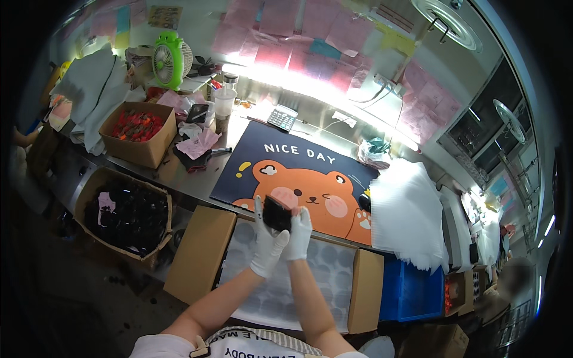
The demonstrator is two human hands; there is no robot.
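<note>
In front of me, both white-gloved hands hold one small, glossy black object (276, 215) with a reddish-brown patch at its upper edge; its exact kind does not show. My left hand (267, 243) cups it from the left and below, thumb and fingers around it. My right hand (300, 232) grips its right side with bent fingers. Below the hands lies an open cardboard box (368, 292), with rows of round shapes under a translucent whitish layer (325, 292). Behind the object is a dark blue mat (245, 155) with an orange cartoon bear.
On the left stand a carton of black pieces (128, 218) and a carton of red pieces (140, 126). A green fan (169, 61), a calculator (282, 117) and a marker (221, 150) are farther back. White foam sheets (406, 212) and a blue bin (412, 292) sit right.
</note>
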